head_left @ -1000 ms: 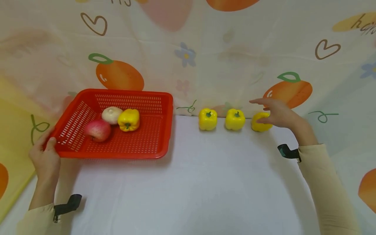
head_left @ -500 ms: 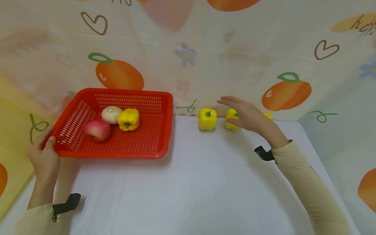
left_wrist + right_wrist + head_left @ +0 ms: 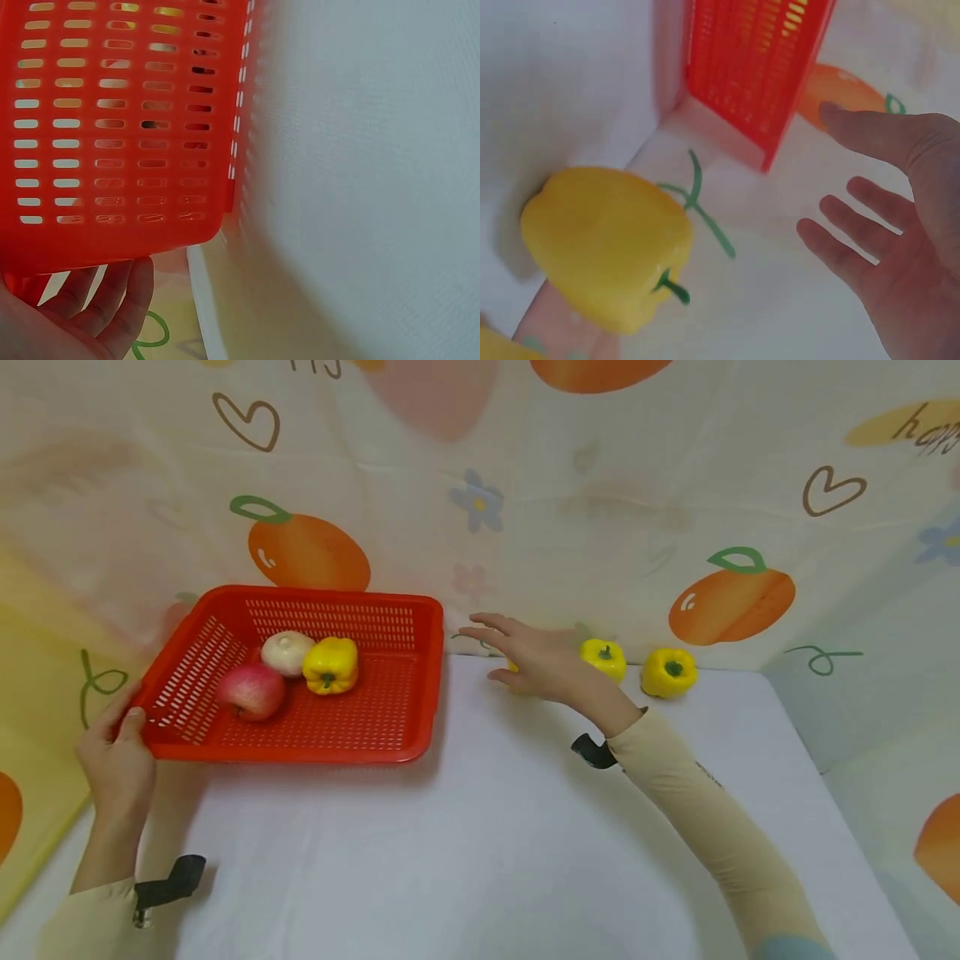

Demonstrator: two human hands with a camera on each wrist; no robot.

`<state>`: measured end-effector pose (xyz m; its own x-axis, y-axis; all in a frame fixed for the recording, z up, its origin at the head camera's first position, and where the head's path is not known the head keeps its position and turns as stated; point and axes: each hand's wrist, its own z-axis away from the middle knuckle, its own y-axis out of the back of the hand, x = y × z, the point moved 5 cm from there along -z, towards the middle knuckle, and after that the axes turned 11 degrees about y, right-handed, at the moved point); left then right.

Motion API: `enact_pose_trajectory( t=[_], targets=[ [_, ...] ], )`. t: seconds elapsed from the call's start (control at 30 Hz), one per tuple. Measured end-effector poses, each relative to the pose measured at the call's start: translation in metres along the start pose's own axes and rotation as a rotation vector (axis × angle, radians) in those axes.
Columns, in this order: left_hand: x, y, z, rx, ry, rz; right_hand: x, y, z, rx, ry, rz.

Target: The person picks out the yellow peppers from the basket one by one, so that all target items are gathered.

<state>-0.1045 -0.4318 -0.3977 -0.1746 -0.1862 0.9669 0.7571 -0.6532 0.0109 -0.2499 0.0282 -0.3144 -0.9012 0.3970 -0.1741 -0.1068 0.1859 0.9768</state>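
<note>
My left hand (image 3: 118,768) grips the left rim of a red plastic basket (image 3: 322,755), its thumb over the edge and its fingers around the outside. In the basket lie a pink-red apple (image 3: 251,692), a white onion-like bulb (image 3: 287,653) and a yellow bell pepper (image 3: 331,666). My right hand (image 3: 543,664) hovers with fingers spread, holding nothing. It mostly hides the leftmost loose pepper in the head view. The right wrist view shows that yellow pepper (image 3: 607,244) apart from the fingers. To its right stand a middle pepper (image 3: 604,658) and a right pepper (image 3: 669,673).
A white cloth covers the table (image 3: 465,860). Behind it hangs a printed curtain (image 3: 570,543) with orange fruit, hearts and flowers, close behind the peppers and basket. The basket's right wall (image 3: 742,82) stands to the left of the loose peppers.
My right hand has moved left along the row, from the rightmost pepper past the middle one to the leftmost. The peppers stay in place. My left hand still grips the basket.
</note>
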Motion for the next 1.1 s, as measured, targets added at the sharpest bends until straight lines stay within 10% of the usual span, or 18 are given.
enact_pose_trajectory(
  t=[0.73, 1.1],
  targets=[
    [0.001, 0.000, 0.002, -0.004, -0.008, -0.010, -0.058, -0.004, -0.084, -0.090, 0.232, 0.134],
    [0.001, 0.000, 0.002, -0.005, 0.015, -0.038, -0.072, -0.008, -0.131, -0.156, 0.188, 0.147]
  ],
)
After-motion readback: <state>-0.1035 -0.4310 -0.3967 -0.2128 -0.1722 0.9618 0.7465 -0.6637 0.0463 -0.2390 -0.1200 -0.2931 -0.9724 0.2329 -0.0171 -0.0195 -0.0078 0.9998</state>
